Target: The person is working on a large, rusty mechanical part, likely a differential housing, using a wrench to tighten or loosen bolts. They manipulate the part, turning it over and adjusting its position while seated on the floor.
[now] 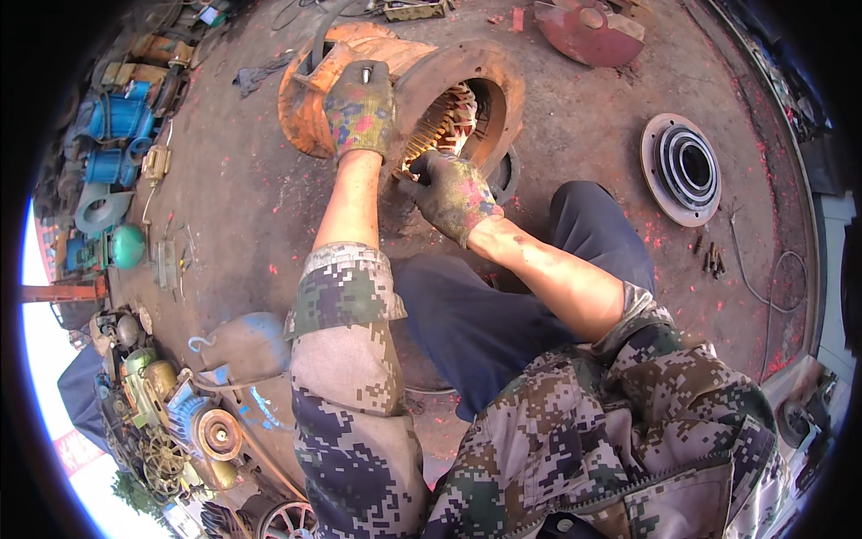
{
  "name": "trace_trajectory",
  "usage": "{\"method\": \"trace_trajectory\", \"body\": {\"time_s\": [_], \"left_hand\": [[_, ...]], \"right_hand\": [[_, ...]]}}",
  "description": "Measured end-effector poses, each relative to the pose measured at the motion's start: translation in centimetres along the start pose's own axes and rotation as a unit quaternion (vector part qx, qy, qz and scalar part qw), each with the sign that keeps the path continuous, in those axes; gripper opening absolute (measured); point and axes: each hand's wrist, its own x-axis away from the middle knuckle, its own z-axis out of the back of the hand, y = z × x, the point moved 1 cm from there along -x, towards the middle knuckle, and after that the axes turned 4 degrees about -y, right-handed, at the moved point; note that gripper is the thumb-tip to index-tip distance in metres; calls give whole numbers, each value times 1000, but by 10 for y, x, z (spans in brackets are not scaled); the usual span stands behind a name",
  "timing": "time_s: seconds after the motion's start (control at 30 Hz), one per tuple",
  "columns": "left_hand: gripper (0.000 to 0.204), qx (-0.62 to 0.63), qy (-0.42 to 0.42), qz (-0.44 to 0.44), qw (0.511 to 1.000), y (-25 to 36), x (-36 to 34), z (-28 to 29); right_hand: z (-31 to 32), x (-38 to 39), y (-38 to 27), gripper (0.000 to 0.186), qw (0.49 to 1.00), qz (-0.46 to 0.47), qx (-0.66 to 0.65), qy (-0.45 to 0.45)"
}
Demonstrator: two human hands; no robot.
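The rust-orange motor [415,61] lies on the stained floor [238,216] before the knees, its round mouth showing copper-coloured coils [433,126] with white lacing. The hands are apart: the gloved left hand [361,112] against the casing, the gloved right hand [453,193] curled at the mouth's lower edge; I cannot tell what either grips. Open floor stretches left toward blue machines [118,119], right toward a ringed disc [660,193].

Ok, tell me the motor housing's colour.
The housing is worn orange with brown patches; the head view, the only one, shows it.
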Motion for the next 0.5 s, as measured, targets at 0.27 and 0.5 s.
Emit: {"method": "trace_trajectory", "body": {"time_s": [0.27,0.5], "left_hand": [[33,5,-3,1,1000,5,0,0],[34,-27,-5,-40,999,-10,-5,1]], "right_hand": [[-13,-12,10,18,981,112,160,-14],[-2,-17,2,27,893,-177,-380,-167]]}}
